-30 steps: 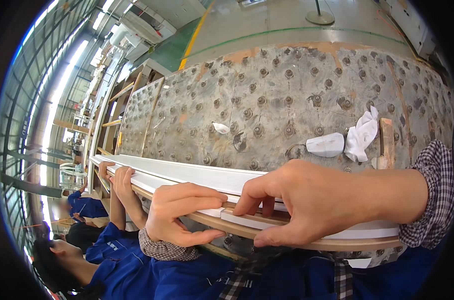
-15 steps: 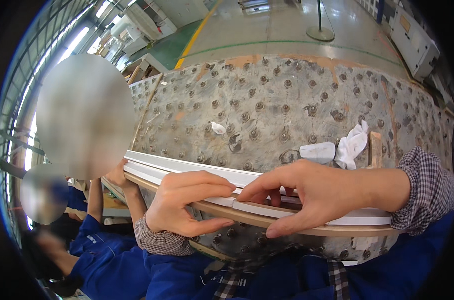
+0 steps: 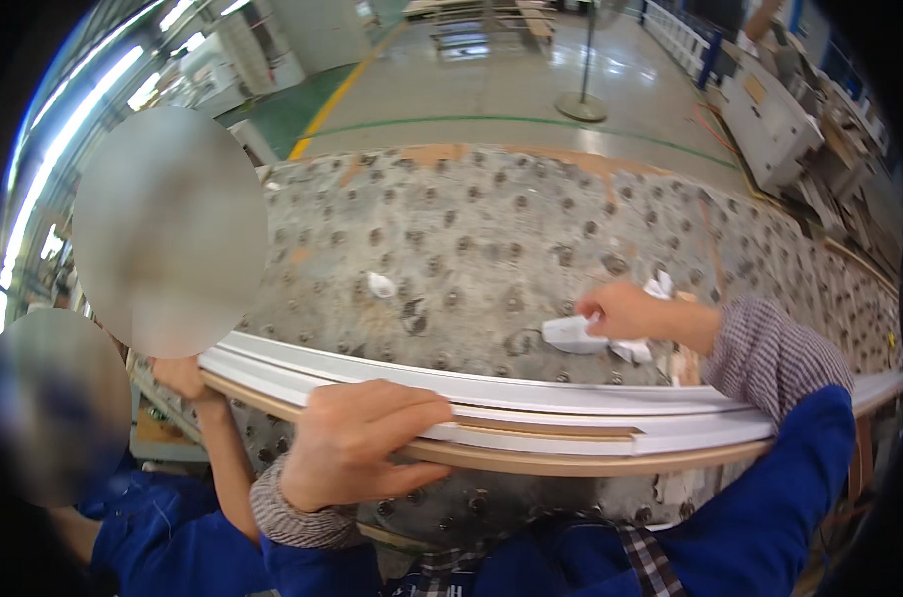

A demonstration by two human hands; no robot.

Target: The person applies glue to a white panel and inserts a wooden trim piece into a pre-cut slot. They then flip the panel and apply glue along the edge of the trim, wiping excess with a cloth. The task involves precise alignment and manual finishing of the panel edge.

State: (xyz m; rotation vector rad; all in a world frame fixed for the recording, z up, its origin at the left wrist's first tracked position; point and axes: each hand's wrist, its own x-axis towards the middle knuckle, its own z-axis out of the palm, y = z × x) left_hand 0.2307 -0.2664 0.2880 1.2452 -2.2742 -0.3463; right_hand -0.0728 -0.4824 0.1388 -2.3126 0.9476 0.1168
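My left hand (image 3: 367, 445) grips a long white frame strip (image 3: 531, 387) with a tan lower edge, fingers over the top and thumb below. Beside its fingertips, a bare brown channel (image 3: 551, 429) shows in the strip. My right hand (image 3: 626, 310) reaches past the strip, its slightly blurred fingers bent down onto the right end of a white round-ended piece (image 3: 563, 335) on the table. A crumpled white cloth (image 3: 658, 286) lies partly behind that hand. How far the fingers wrap round the piece is hidden.
The grey worktable (image 3: 491, 249) is covered with dark round studs. A white scrap (image 3: 381, 286) and a wooden block (image 3: 684, 370) lie on it. At left, a co-worker's hand (image 3: 180, 376) holds the strip's far-left end. A stand base (image 3: 581, 106) stands on the floor beyond.
My right hand has left the strip and moved up and away to the white piece. My left hand keeps its hold. The view has shifted, uncovering more of the strip's right end.
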